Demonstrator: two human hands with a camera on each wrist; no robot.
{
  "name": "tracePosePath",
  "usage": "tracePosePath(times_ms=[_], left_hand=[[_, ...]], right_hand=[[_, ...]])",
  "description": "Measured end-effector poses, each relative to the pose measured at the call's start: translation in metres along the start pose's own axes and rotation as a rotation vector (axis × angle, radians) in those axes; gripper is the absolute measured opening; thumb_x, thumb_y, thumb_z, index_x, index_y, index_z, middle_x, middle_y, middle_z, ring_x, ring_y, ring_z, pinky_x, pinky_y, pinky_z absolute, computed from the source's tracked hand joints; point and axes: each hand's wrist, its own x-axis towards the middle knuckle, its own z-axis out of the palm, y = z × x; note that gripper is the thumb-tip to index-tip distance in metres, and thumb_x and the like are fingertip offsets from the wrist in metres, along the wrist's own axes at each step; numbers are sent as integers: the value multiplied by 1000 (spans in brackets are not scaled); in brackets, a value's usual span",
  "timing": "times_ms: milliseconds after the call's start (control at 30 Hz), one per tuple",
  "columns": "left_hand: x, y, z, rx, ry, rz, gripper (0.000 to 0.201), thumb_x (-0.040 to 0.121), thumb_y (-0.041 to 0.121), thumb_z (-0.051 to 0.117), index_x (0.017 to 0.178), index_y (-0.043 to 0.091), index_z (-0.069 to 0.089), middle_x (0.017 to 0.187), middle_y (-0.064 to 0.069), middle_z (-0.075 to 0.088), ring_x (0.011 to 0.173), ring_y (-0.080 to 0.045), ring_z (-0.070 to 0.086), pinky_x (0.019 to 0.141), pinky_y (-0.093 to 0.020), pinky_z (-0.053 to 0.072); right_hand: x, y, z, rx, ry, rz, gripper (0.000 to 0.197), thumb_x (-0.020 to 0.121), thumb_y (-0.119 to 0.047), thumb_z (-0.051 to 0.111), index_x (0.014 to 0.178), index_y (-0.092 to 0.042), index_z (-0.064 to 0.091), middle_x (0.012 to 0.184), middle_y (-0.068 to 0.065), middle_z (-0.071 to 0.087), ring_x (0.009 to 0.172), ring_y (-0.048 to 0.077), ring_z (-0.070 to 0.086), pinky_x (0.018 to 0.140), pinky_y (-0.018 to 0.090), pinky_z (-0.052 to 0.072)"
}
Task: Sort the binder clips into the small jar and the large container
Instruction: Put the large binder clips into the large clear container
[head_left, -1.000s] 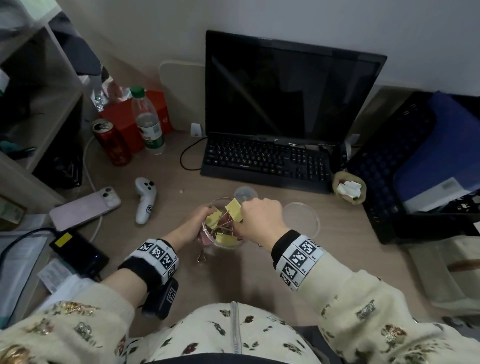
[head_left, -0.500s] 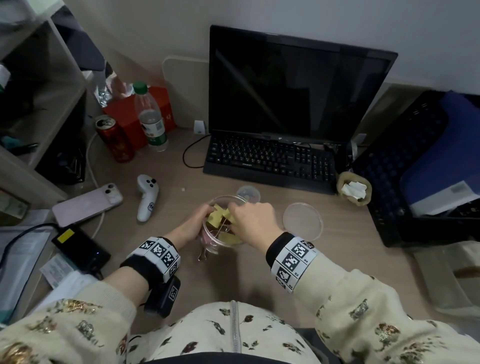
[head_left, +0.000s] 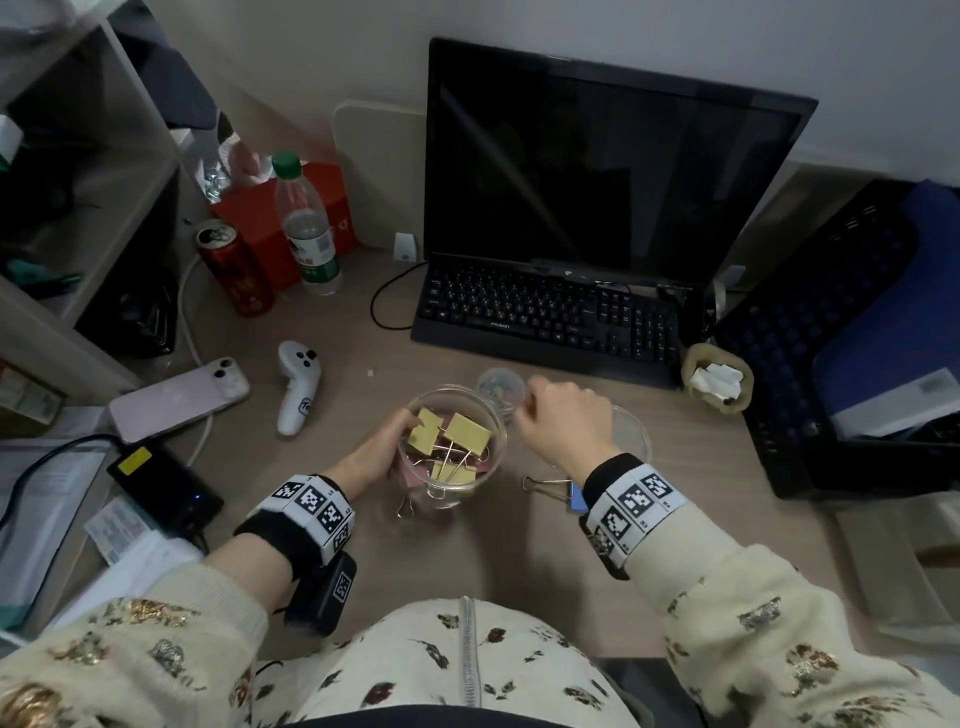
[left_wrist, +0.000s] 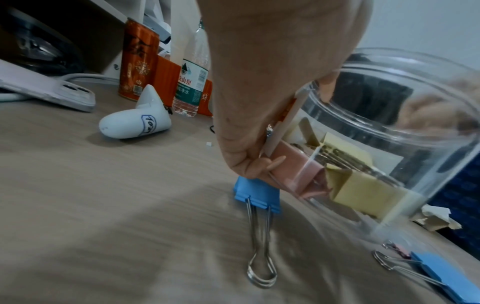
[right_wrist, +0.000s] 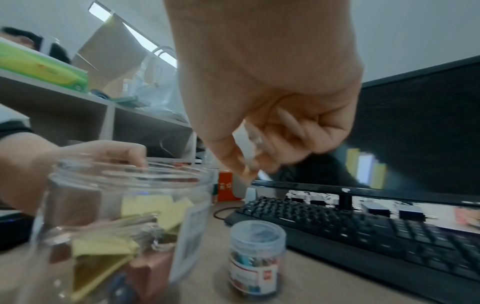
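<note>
Large clear plastic container (head_left: 451, 441): yellow and pink binder clips (head_left: 467, 432); left hand (head_left: 375, 453) grips its wall. Small lidless clear jar (head_left: 501, 387) holds tiny clips; right hand (head_left: 563, 421) curled, contents unclear, near tabletop (head_left: 519, 545) centre.

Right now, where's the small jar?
In the head view the small jar stands on the desk just in front of the keyboard, behind and to the right of the large container, beside the right hand.

A pale wall (head_left: 675, 31) rose behind a wood-grain desk (head_left: 519, 561); open shelving (head_left: 88, 171), possibly cluttered, stood beyond the left hand; lighting was dim.
</note>
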Motion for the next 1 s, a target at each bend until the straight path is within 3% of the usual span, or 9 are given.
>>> tracePosePath(times_ms=[100,200,333,467,600,700,767,867,1000], left_hand=[[-1,0,0,-77,35,-18,35,99,27,33,71,13,49,36,6,52,33,-2,50,36,-12,35],[-1,-1,0,-79,67,-41,39,102,19,27,70,13,48,35,5,52,28,2,46,32,-10,33],[-3,2,3,-109,80,-51,42,102,15,25,65,12,44,32,3,48,30,0,46,32,-10,31],[-5,6,6,-132,74,-84,43,102,16,25,63,13,43,29,6,45,37,-6,47,32,-10,30],[-5,10,7,-137,72,-94,41,102,16,25,66,12,44,29,5,47,27,2,44,31,-9,31],[-3,8,5,-124,79,-88,42,102,20,26,67,14,47,33,7,50,32,1,47,35,-13,34],[-1,6,3,-123,83,-107,41,102,22,27,68,15,49,34,7,50,38,-5,50,38,-16,34],[-1,6,3,-135,75,-98,39,102,22,26,70,15,48,34,7,52,38,-3,50,34,-11,33],[-2,8,3,-102,69,-60,39,102,17,26,71,13,48,35,5,51,31,3,47,33,-9,34]], right_hand=[[1,25,3,-122,-225,94,25,91,-23,48,112,-12,54,111,10,64,103,33,61,73,34,41],[-1,40,19,-211,-402,131,34,87,-20,57,120,-13,55,116,7,59,108,28,56,76,33,43],[-5,50,57,-225,-510,138,62,72,-12,73,127,-16,46,128,4,45,115,28,49,78,35,40],[-13,53,85,-284,-454,138,53,85,-17,64,133,-19,42,133,4,43,118,28,48,86,38,42],[-14,56,95,-273,-411,109,47,85,-32,61,128,-21,47,127,3,48,114,25,54,86,36,42],[-11,56,95,-229,-351,71,46,84,-44,56,123,-20,51,122,5,53,110,27,56,84,36,41],[-8,54,93,-204,-334,53,45,81,-44,56,118,-18,53,119,7,57,109,28,56,84,37,41],[-6,50,89,-200,-301,21,39,81,-42,55,111,-18,57,111,7,64,107,28,55,83,37,38],[-8,47,93,-215,-272,-21,37,87,-40,50,115,-17,58,118,6,62,116,26,49,90,38,36]])
